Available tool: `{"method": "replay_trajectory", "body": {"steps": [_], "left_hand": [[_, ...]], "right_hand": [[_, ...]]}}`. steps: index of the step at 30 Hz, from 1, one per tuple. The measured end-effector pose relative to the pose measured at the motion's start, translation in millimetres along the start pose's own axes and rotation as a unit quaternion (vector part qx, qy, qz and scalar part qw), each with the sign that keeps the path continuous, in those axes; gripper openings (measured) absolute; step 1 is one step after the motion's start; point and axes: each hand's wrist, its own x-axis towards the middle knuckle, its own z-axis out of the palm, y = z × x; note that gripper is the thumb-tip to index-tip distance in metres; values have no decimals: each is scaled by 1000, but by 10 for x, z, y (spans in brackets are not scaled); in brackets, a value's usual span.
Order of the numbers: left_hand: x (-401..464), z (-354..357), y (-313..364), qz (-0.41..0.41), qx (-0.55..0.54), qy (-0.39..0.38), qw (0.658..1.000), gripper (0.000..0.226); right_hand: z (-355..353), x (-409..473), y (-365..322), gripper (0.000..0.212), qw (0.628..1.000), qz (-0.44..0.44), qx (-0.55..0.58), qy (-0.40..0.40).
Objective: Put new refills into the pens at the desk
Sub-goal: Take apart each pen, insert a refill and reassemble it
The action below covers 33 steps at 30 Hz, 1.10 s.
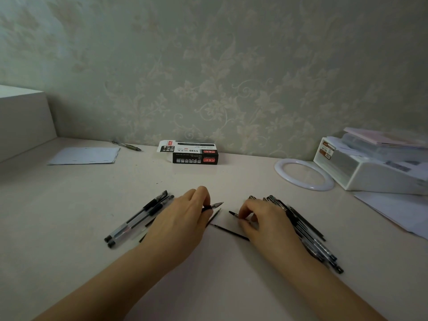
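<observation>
I have my left hand curled round a pen, pinching it near the grip so its pointed tip sticks out toward the middle of the surface. My right hand has its fingers bent over a small dark piece, which looks like a pen tip or cap, though it is too small for me to say which.

A thin refill lies loose on the surface between my hands, running partly under the right one, and a second thin refill lies just below the held pen. Two capped pens rest side by side under my left wrist. A heap of pens and refills sits under and beyond my right hand. The refill box stands open by the wall.

My worry is mixing: spent and fresh refills lie close together and look alike, so I could push an old one back in. The loose refill could also roll off under my palm, and the small piece could slip from my fingers into the heap.
</observation>
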Motion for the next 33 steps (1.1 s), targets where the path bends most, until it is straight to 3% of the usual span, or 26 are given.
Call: {"method": "replay_trajectory", "body": {"steps": [3, 7, 15, 20, 26, 29, 33], "left_hand": [[2, -3, 1, 7, -8, 1, 1000, 9], [-8, -3, 17, 39, -29, 13, 999, 9], [9, 24, 29, 80, -80, 33, 993, 8], [40, 41, -20, 72, -92, 14, 993, 16], [39, 70, -31, 77, -101, 19, 992, 13], [26, 88, -31, 85, -101, 15, 991, 14], [28, 110, -47, 94, -98, 7, 991, 17]], "right_hand": [[-13, 10, -10, 3, 1000, -10, 17, 23], [-57, 33, -120, 14, 987, 21, 146, 62], [-76, 43, -171, 17, 952, 83, 295, -24], [-100, 39, -173, 2, 931, 93, 352, -38], [-107, 23, -180, 25, 928, 81, 360, -45], [-65, 33, -192, 12, 936, 98, 336, -19], [-68, 51, -168, 12, 945, 96, 311, -23]]}}
